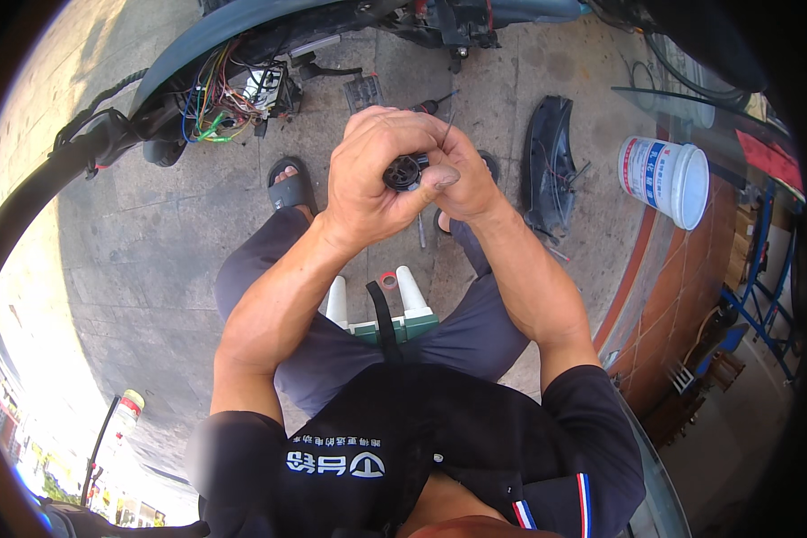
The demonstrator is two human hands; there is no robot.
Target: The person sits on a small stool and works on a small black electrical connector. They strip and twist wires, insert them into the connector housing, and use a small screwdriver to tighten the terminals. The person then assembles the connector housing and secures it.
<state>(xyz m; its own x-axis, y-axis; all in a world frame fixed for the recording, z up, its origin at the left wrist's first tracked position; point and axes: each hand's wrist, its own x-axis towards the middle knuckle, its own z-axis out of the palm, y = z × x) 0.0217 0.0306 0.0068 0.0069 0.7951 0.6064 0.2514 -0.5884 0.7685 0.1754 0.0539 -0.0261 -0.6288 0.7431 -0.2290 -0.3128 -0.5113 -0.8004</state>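
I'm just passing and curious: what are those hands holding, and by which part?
A black, round-ended part: the left hand wraps its sides, leaving one end showing. The right hand is close beside it; its exact grip is hidden.

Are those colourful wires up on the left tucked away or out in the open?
Out in the open: the coloured wires spill in loose loops beside a white block, with no cover over them.
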